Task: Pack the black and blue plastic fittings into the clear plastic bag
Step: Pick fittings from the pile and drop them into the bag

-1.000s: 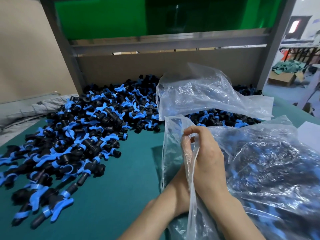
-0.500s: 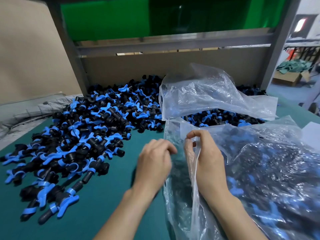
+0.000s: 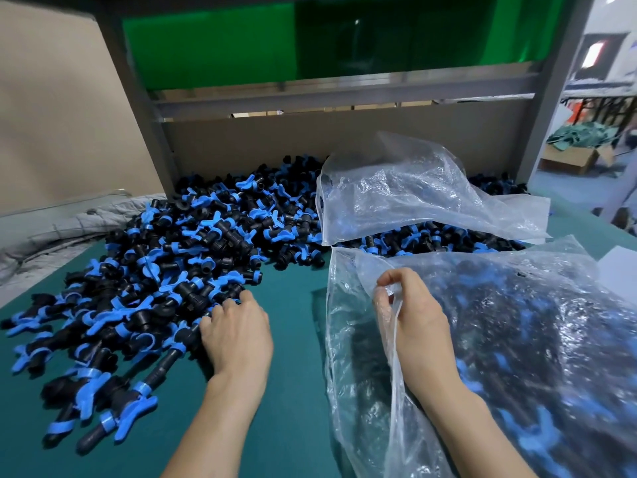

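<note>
Black and blue plastic fittings (image 3: 165, 270) lie in a large loose heap on the left and back of a dark green table top (image 3: 293, 391), reaching back to the brown cardboard panel (image 3: 310, 143) behind it. More of them show dimly through the clear plastic bag (image 3: 517, 339), which lies bulging on the right side of the table with its mouth turned toward the heap.

The left hand (image 3: 238, 336) rests palm down at the near right edge of the heap. Its fingers are bent and their tips are buried among the fittings, so I cannot tell whether it has hold of any. The right hand (image 3: 410, 312) pinches the rim of the bag's mouth between thumb and forefinger and lifts the film clear of the table.

A 2nd crumpled clear bag (image 3: 413, 194) lies behind the 1st, over the back of the heap. A grey metal frame (image 3: 344, 94) with a green panel (image 3: 206, 46) stands above the cardboard. Grey quilted cloth (image 3: 69, 225) lies at the far left, and an open cardboard box (image 3: 575, 158) sits on the floor far right.
</note>
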`<action>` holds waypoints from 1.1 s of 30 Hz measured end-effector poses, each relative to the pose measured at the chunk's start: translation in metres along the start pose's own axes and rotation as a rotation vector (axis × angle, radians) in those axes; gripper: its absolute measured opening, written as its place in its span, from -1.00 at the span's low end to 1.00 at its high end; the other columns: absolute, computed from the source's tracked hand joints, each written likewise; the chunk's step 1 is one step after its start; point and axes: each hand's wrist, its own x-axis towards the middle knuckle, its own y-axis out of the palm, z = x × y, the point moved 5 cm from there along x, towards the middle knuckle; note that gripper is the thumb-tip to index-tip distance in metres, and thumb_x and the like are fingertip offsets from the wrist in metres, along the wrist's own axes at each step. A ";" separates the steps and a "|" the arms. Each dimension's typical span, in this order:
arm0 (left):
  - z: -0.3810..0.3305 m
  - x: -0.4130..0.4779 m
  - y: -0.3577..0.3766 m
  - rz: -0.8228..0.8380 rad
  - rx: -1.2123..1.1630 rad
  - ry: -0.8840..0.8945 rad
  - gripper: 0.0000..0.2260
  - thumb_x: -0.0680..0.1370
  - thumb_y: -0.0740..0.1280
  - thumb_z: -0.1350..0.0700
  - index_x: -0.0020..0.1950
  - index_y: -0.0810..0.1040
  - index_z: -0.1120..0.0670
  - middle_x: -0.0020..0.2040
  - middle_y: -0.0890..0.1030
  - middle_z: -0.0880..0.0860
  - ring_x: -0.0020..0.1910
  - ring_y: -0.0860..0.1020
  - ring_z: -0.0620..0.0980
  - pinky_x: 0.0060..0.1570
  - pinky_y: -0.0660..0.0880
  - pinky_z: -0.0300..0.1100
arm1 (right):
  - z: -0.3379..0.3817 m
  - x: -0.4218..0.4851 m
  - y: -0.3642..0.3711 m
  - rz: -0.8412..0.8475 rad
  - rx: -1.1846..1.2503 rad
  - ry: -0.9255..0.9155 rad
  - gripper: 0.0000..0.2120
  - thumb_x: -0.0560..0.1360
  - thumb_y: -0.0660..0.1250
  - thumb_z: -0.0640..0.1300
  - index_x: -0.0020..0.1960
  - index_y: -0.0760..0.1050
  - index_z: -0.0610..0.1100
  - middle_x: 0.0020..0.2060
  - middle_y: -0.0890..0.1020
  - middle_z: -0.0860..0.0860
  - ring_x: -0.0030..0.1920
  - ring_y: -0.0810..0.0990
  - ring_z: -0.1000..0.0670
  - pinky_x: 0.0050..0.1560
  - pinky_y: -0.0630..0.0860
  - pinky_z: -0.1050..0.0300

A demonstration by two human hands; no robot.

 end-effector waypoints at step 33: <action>-0.040 -0.012 -0.010 -0.002 -1.599 -0.030 -0.75 0.69 0.12 0.13 0.01 0.49 -0.19 -0.11 0.52 0.03 -0.32 0.46 -0.17 -0.26 0.42 -0.19 | -0.006 0.000 0.006 0.037 -0.047 0.009 -0.94 0.59 0.22 0.05 -0.04 0.35 0.19 -0.28 0.55 0.19 -0.29 0.51 0.03 -0.28 0.47 -0.02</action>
